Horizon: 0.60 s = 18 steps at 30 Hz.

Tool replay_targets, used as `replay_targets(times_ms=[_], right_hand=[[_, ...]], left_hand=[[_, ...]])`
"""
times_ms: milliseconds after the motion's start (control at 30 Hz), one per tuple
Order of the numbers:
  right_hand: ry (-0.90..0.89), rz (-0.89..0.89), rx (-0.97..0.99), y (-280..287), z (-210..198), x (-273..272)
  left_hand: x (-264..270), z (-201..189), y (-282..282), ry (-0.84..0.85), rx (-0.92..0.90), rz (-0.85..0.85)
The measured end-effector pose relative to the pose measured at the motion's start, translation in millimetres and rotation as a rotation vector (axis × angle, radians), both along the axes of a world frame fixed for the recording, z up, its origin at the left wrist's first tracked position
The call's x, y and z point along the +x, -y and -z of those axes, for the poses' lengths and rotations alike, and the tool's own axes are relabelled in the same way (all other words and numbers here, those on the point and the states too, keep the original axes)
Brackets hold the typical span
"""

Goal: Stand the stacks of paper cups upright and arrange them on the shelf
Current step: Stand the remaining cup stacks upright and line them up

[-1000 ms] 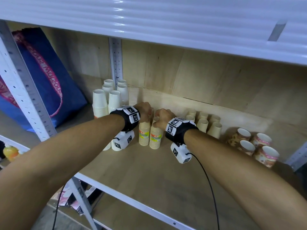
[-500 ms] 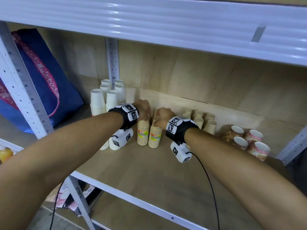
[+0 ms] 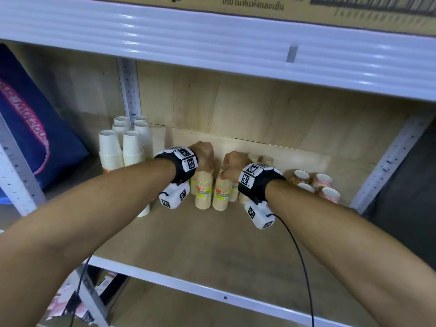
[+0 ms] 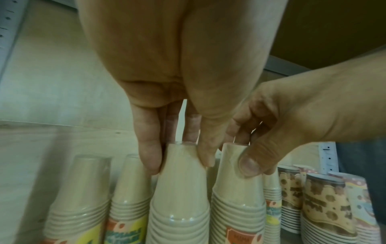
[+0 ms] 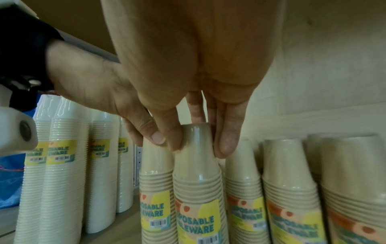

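The wooden shelf board with its white metal frame [image 3: 212, 244] carries everything, under a low white upper beam [image 3: 212, 43] that leaves little headroom, which is likely why both hands come in flat from the front. To the far left leans a big blue bag with pink lettering [image 3: 35, 128]. At the back left stand tall white paper cup stacks [image 3: 132, 147], upright and grouped. At the right sit shorter stacks of brown patterned cups [image 3: 323, 185], close against the tan ones. In the middle are stacks of tan paper cups with yellow labels: the left tan stack [image 3: 204, 190] and the right tan stack [image 3: 221, 192] stand upright, just beside each other at the front of their group. The left hand [image 3: 204, 155] pinches the top of the left stack with thumb and fingertips; the right hand [image 3: 232, 161] grips the top of the right one the same way. Held by their tops, I judge, they can be slid into line without tipping. Neighbouring tan stacks crowd both sides, leaving narrow gaps for fingers
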State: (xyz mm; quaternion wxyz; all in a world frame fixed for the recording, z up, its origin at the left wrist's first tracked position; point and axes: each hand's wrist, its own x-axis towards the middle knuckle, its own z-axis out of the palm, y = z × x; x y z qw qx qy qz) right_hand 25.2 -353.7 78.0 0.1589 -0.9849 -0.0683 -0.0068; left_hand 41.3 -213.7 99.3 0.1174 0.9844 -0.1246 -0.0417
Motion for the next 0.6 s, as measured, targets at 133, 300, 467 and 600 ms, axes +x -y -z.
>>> replay_targets(times_ms=[133,300,467,600], right_hand=[[-0.025,0.038,-0.022,19,-4,-7],[-0.032,0.072,-0.046,39,-4,-17],[-0.025,0.098,-0.014,56,0,-22],[-0.028,0.078,-0.048,63,1,-23]], left_hand=[[-2,-2,22,-0.004,-0.018,0.040],[-2,1,47,0.018,-0.013,0.072],[0,7,62,0.035,0.016,0.109],[2,11,69,0.028,0.009,0.121]])
